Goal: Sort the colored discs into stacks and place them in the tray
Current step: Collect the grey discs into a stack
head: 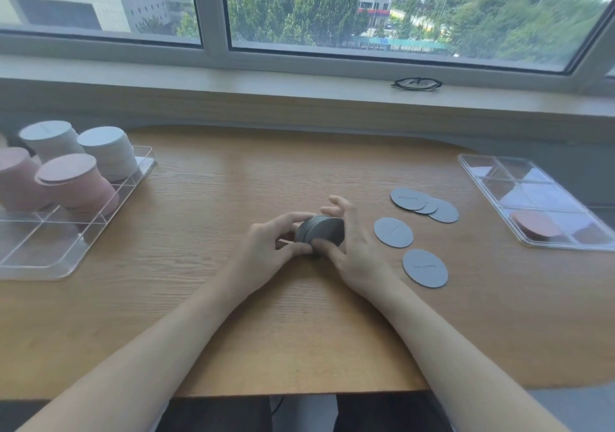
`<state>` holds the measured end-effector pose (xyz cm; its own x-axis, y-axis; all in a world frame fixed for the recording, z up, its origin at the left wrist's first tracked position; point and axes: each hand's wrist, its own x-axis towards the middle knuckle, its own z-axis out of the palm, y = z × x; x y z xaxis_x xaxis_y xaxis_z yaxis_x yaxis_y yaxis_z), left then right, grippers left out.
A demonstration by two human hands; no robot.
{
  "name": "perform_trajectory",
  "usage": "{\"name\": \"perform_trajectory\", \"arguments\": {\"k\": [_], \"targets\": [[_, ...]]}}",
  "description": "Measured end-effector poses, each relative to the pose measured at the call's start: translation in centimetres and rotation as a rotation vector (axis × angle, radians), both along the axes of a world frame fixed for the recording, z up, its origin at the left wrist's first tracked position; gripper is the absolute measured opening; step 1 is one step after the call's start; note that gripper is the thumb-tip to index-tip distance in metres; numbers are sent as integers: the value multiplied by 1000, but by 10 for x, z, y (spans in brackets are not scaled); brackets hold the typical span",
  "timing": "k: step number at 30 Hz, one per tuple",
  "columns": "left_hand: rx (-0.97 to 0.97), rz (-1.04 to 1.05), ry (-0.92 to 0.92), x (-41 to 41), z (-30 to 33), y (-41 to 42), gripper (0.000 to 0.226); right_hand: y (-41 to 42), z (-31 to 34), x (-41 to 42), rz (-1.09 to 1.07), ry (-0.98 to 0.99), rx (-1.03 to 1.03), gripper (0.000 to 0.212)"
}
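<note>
Gripping a small stack of grey discs (321,230) between them, both hands meet at the middle of the wooden table (299,315), and that stack serves as the anchor for everything else. The left hand (266,248) curls round the stack's left edge, thumb low and fingers over the top; the right hand (352,248) closes on its right side with the thumb pressed at the lower edge, while its upper fingers look spread and partly lifted off, though motion blur makes their contact hard to judge. The stack is tilted on edge, its lower rim near or on the wood. Just right of the stack lies a single grey disc (393,232) flat on the table, with another loose grey disc (425,268) right of and nearer than the stack, and a small overlapping cluster of grey discs (424,204) right of and beyond it. Far to the stack's left stands a clear divided tray (50,258) holding two pale grey stacks (109,155) in its far compartments and two pink stacks (73,182) in front of them. Far to the stack's right lies a second clear tray (499,178) with a few pink discs (535,223) in its near compartment. Beyond the stack, on the window ledge (233,82), rest dark-framed glasses (416,83).
</note>
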<state>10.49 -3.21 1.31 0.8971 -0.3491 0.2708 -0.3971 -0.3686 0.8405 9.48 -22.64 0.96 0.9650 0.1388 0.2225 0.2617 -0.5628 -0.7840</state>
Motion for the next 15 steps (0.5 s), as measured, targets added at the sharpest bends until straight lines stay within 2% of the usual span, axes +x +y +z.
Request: {"name": "perform_trajectory", "arguments": {"k": [5,10,13,15], "targets": [[33,13,-29,1,-3,-1,49,-3,3,-2,80,84,-100,70],[7,36,-62,1,-5,-3,45,-10,10,-6,136,41,-206,77],[12,47,-66,1,-6,-2,44,-32,7,-9,53,-34,-238,80],[4,56,-52,1,-5,-2,44,-55,3,-13,-68,-81,-266,72]]}}
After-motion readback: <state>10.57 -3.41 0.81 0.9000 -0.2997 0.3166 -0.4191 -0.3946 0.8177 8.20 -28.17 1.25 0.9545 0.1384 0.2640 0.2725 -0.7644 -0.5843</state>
